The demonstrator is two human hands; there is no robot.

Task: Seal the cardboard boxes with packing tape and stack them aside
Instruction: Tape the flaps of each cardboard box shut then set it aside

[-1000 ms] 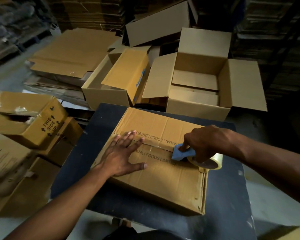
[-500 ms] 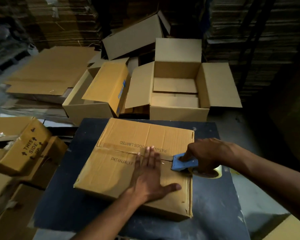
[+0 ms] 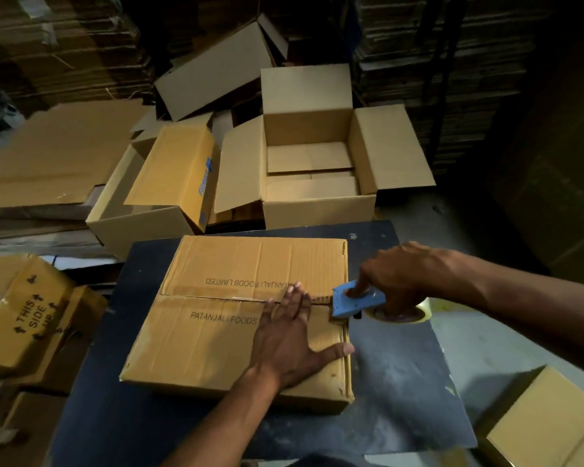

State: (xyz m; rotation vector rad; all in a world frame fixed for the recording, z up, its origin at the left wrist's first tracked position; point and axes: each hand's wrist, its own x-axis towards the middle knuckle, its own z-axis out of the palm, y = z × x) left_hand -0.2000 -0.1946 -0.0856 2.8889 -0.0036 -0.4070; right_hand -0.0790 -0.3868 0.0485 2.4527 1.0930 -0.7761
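Box (image 3: 243, 318) sits under our flat, spread left hand (image 3: 292, 335), pinning its flaps shut, while our right hand (image 3: 398, 278) grips the blue tape dispenser (image 3: 356, 299) at the seam's right end to lay tape.

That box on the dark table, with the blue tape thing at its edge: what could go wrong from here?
1. The flaps of the box gape slightly at the seam beyond the flat left hand, so tape may bridge a gap or wrinkle.
2. The left hand's fingers lie close to the blue tape dispenser gripped by the right hand; its cutter might nick them.
3. The dispenser hangs past the box's edge, so the tape might end off-centre.
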